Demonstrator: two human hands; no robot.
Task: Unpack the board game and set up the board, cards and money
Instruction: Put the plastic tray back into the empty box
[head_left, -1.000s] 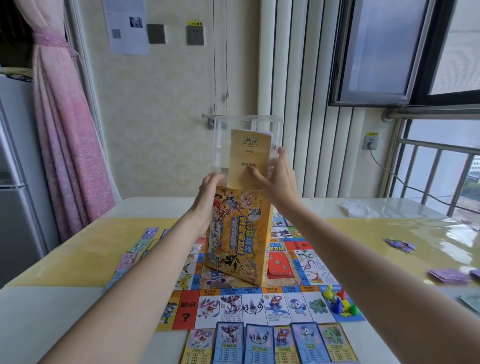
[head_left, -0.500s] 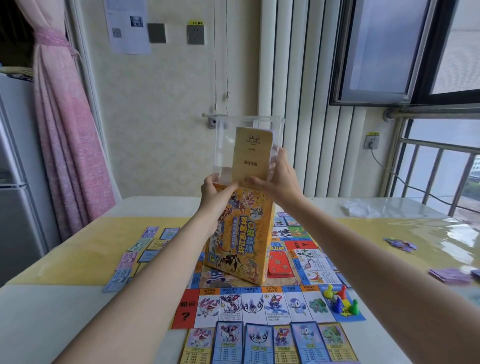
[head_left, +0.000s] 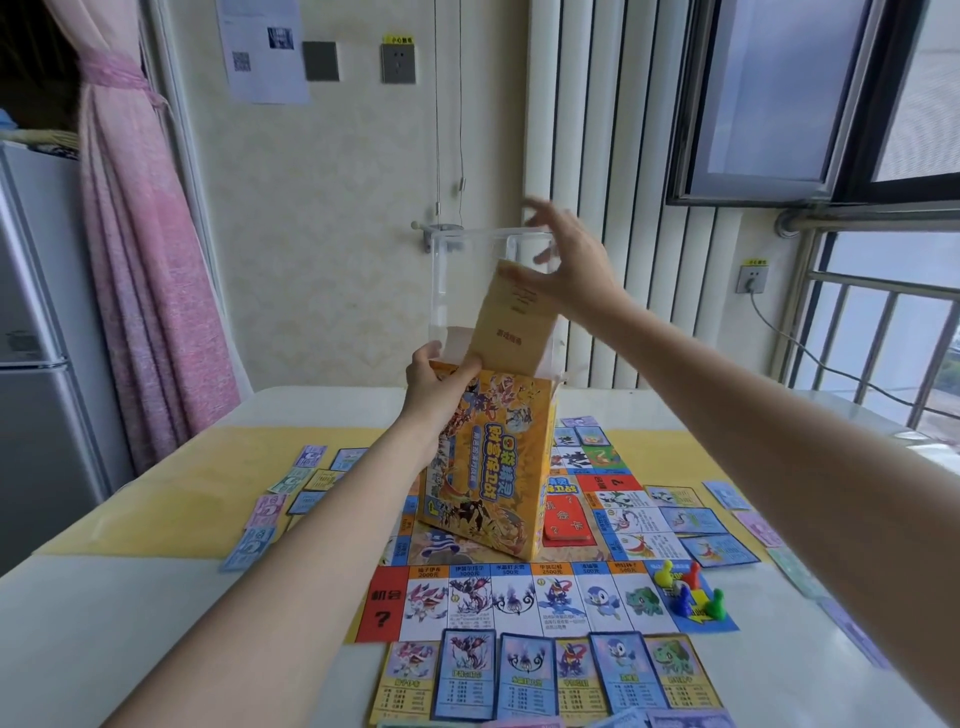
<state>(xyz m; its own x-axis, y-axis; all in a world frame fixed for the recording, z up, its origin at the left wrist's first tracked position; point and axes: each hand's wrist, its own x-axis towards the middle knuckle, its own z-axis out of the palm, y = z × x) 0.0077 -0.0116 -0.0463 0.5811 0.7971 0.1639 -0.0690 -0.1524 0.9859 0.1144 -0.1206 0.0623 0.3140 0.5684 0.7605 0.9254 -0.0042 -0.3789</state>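
Left hand grips the top edge of the upright game box on the board. Right hand, fingers spread, holding nothing, sits just above the upright booklet, apparently inside the clear sleeve.

Bottom banknotes cut off

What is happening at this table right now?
A person's left hand grips the top of the yellow game box, which stands on the laid-out board. The right hand reaches, fingers spread, to the clear insert sticking out of it. Cards and pawns are set out.
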